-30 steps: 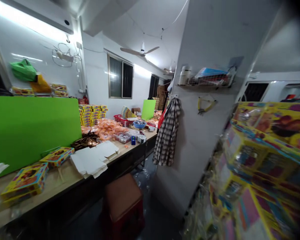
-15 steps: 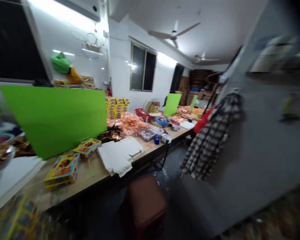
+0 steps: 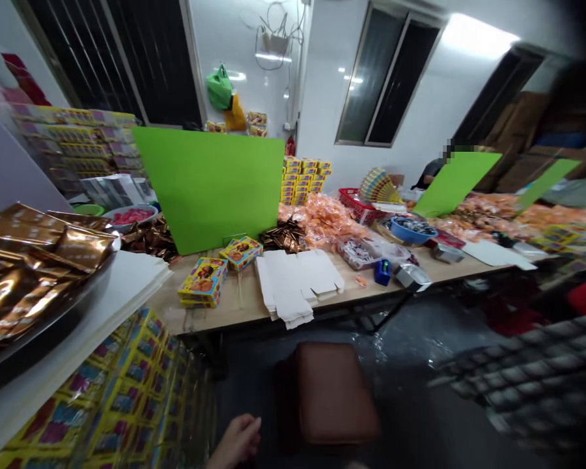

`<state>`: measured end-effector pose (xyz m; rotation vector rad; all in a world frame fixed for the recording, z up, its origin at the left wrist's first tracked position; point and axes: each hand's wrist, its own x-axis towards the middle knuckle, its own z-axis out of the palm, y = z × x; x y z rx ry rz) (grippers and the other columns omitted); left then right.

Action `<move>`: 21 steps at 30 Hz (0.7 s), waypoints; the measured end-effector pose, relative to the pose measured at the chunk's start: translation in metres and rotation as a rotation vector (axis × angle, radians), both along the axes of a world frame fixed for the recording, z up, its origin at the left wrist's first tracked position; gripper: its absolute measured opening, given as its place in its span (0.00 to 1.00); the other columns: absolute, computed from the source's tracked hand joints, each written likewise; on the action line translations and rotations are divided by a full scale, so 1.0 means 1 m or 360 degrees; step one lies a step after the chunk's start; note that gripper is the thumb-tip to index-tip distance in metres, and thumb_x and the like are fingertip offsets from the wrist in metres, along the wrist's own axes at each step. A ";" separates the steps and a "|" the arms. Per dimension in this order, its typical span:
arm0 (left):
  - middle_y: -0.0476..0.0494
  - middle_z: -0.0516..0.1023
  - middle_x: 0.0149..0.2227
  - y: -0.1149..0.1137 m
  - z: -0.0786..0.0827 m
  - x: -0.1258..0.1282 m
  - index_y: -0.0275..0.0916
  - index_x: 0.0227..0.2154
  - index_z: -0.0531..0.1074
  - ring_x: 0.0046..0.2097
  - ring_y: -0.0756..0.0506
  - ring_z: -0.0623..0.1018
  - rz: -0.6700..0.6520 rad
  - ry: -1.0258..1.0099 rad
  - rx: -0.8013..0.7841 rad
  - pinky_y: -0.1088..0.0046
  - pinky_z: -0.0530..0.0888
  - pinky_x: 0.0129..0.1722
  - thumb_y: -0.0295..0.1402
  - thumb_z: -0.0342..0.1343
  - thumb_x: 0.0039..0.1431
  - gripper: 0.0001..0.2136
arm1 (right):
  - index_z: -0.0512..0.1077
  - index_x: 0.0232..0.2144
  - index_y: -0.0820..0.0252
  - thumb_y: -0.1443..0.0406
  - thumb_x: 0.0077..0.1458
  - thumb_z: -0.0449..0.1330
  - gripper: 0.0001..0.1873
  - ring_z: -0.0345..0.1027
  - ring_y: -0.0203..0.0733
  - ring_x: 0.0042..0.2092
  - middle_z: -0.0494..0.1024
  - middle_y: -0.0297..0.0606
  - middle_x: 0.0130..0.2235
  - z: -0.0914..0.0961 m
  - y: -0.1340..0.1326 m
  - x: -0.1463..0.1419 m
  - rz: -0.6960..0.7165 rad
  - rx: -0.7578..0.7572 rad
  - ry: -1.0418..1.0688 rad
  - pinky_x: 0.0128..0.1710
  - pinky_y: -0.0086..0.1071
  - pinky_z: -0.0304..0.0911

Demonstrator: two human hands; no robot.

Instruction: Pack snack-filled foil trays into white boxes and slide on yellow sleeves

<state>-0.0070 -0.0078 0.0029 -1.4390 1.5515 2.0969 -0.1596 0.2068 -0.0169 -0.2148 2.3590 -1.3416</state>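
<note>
At the bottom edge of the frame our left hand (image 3: 235, 441) hangs loosely curled, fingers half bent, holding nothing. Our right hand is out of view. Just right of the hand, not touching it, stands the stool (image 3: 334, 391), lower centre. We judge it rigid and fairly heavy, its brown padded top smooth, so the seat's edge is the place to grip. Left of the hand are stacked boxes (image 3: 141, 384). Beyond, mid-frame, the table (image 3: 234, 306) bears flat white cartons (image 3: 297, 283) and a green board (image 3: 215, 185).
</note>
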 end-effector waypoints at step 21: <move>0.46 0.76 0.29 -0.226 0.005 -0.144 0.38 0.29 0.69 0.31 0.46 0.75 0.0717 0.0151 -0.0278 0.71 0.66 0.33 0.61 0.58 0.31 0.31 | 0.72 0.33 0.62 0.58 0.48 0.58 0.13 0.67 0.52 0.44 0.73 0.48 0.40 -0.029 -0.387 -0.190 0.0622 0.0179 0.0547 0.42 0.37 0.61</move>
